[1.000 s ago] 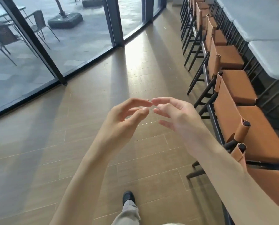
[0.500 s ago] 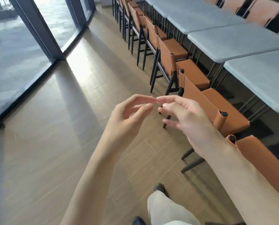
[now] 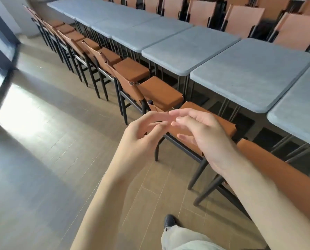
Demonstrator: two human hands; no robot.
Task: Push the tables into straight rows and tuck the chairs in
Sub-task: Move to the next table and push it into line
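Turning right since the earlier frame, we now face the row of grey tables [image 3: 190,51] square on, with the brown chairs [image 3: 161,92] lined along their near edge, seats only partly under the tops. Our left hand [image 3: 141,136] and right hand [image 3: 202,130] hover fingertip to fingertip above the nearest chair, loosely curled and gripping nothing. We judge pushing that chair in comes next.

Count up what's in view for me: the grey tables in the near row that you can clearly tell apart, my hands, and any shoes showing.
Grey tables: 5 clearly separate in the near row; the farther ones blur together.
Hands: 2, the left hand and the right hand, both empty.
Shoe: 1.
Total: 8.
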